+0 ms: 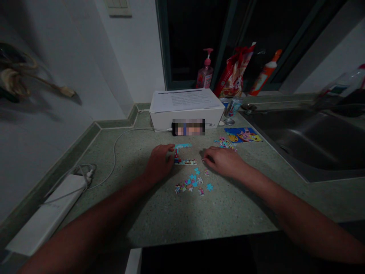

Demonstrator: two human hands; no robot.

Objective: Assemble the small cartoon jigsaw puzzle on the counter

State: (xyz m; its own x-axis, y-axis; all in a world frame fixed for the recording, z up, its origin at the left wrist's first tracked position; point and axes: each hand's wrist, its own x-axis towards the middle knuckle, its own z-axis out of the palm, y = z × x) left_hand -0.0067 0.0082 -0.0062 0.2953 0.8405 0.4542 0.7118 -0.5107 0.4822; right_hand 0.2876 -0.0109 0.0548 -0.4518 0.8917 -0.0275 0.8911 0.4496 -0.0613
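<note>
A partly joined jigsaw puzzle lies on the counter, with a bottom row, a left side and a light-blue top strip around a bare middle. My left hand rests at its left side, fingers loosely bent and apart, the fingertips by the edge pieces. To the right of the puzzle, my right hand is closed in a pinch on a small puzzle piece, mostly covered by the fingers. Several loose pieces are scattered nearer to me. Behind my right hand is another pile of pieces.
A phone leans on a white box, its cable running left to a power strip. A cartoon picture card lies by the sink. Small tins, a pump bottle and a red bag stand behind.
</note>
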